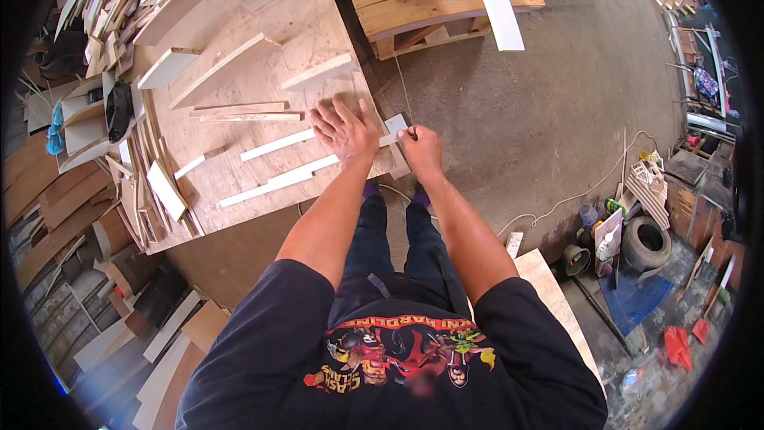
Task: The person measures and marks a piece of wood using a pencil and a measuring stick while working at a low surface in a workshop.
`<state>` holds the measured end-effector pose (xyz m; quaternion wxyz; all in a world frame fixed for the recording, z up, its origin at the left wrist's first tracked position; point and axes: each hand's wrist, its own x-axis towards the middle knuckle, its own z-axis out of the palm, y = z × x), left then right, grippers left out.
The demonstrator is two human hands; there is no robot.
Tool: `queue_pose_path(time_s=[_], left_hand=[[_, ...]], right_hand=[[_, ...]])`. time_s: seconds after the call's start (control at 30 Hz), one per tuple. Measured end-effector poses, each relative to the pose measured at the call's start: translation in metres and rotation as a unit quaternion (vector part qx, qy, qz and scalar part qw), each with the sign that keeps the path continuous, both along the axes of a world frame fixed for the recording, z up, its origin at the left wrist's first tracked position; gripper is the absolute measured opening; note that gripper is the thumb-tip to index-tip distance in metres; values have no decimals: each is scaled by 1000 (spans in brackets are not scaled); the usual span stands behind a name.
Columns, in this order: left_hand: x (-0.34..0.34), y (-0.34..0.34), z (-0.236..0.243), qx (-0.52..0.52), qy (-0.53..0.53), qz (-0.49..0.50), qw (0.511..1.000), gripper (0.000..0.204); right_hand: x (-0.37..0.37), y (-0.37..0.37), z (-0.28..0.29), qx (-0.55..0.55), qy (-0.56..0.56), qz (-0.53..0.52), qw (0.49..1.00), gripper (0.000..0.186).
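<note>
My left hand (344, 129) lies palm down with fingers spread on a white strip near the right edge of the plywood work surface (223, 135). Another long white strip (290, 173) runs beneath its heel toward my right hand (422, 145), whose thumb and finger are closed on the strip's right end. A small white board (395, 122) sits just beside those fingers at the edge. Shorter white pieces (263, 191) and two bare wooden battens (239, 110) lie to the left, and upright-edged boards (223, 72) stand farther back.
A wooden pallet stand (382, 17) with white boards is beyond the right edge. A cord (549, 211) crosses the concrete floor (573, 103). Offcuts (107, 8) pile at left; a tire (645, 243), bucket (577, 259) and clutter are at lower right.
</note>
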<state>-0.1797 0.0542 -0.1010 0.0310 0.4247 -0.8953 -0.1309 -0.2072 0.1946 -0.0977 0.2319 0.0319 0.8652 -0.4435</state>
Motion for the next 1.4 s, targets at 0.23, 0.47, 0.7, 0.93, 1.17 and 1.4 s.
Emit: queue_pose_path(time_s=[0.23, 0.47, 0.7, 0.93, 1.17, 1.4], left_hand=[[0, -5, 0, -9, 12, -14, 1000, 68], [0, -2, -1, -6, -2, -6, 1000, 70], [-6, -1, 8, -3, -47, -5, 999, 75], [-2, -1, -2, -14, -18, -19, 1000, 76], [-3, -3, 1, 4, -24, -11, 1000, 76], [-8, 0, 7, 15, -51, -9, 999, 77]], right_hand=[[-1, -4, 5, -1, -10, -5, 1000, 25], [6, 0, 22, -59, 59, -18, 996, 34], [43, 13, 93, 64, 39, 135, 988, 42], [65, 10, 93, 166, 10, 193, 967, 54], [66, 4, 100, 236, 9, 276, 932, 65], [45, -20, 105, 250, -26, 291, 923, 63]])
